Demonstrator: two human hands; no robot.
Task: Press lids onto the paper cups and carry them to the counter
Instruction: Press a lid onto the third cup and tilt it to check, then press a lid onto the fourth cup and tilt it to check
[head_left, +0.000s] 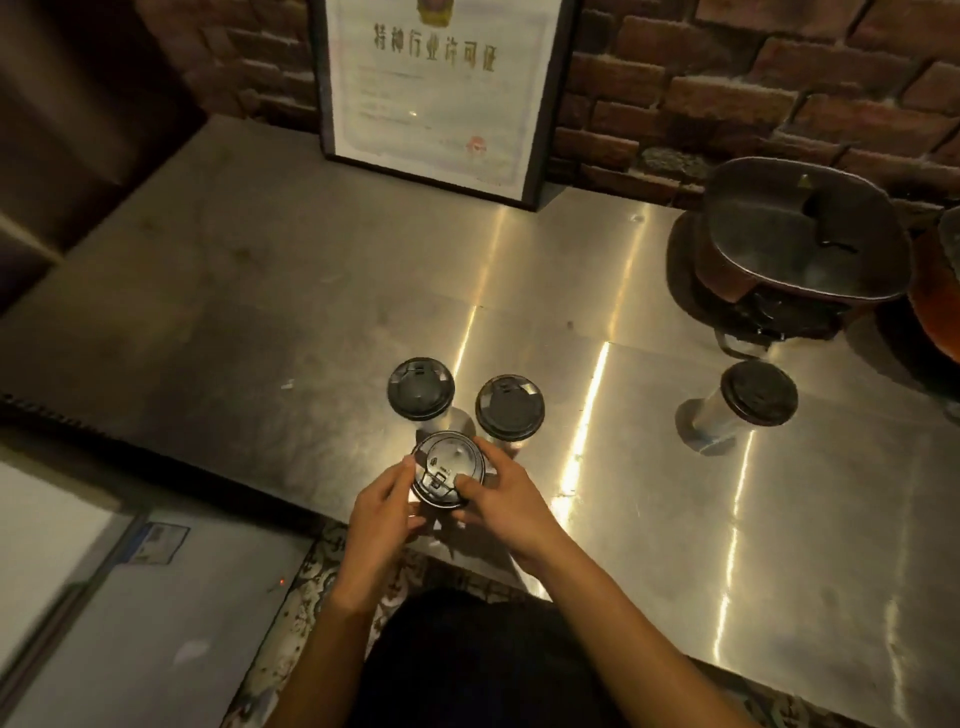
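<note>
Near the front edge of the steel counter (311, 291) stands a paper cup with a black lid (445, 467) on top. My left hand (382, 512) wraps the cup's left side, thumb at the lid's rim. My right hand (501, 499) holds its right side, thumb pressing on the lid's front. Two more lidded cups stand just behind it: one at the back left (421, 388), one at the back right (510, 408). A third lidded cup (759, 392) stands apart, far to the right.
A framed certificate (436, 88) leans on the brick wall at the back. A dark metal pot on a burner (800, 249) sits at the back right. Left of the counter are a lower white surface (47, 545) and patterned floor tiles (311, 597).
</note>
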